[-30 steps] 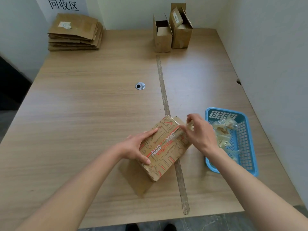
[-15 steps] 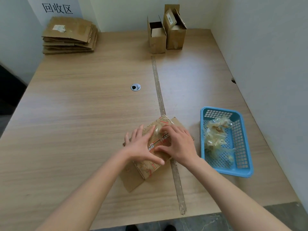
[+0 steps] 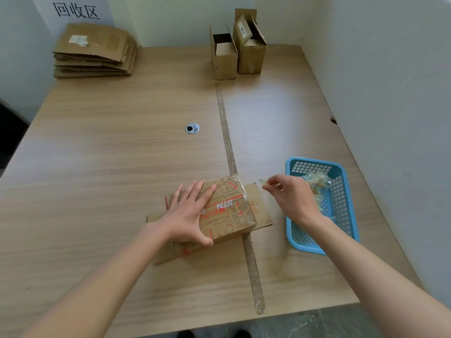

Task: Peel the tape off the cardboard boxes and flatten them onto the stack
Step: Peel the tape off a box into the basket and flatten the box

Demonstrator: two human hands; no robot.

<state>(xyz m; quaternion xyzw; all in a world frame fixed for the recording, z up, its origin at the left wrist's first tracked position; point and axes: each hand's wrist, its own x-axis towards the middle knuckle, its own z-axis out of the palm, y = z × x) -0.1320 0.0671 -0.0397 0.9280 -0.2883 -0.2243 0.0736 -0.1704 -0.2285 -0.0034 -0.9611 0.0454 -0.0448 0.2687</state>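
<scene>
Pinching a peeled tape strip [image 3: 264, 183], the right hand [image 3: 291, 198] nears the basket [image 3: 341, 172]; the left hand [image 3: 188, 211], spread, steadies the printed box [image 3: 229, 211], unflattened; 2 boxes [image 3: 238, 48] wait; the stack [image 3: 94, 51] holds several.

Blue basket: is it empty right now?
No. The blue basket holds crumpled clear tape scraps at its far end, just beyond the right hand.

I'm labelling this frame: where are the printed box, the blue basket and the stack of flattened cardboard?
printed box [image 3: 229, 211], head view, its printed top face.
blue basket [image 3: 290, 167], head view, its far left rim.
stack of flattened cardboard [image 3: 97, 40], head view, its top sheet.
</scene>
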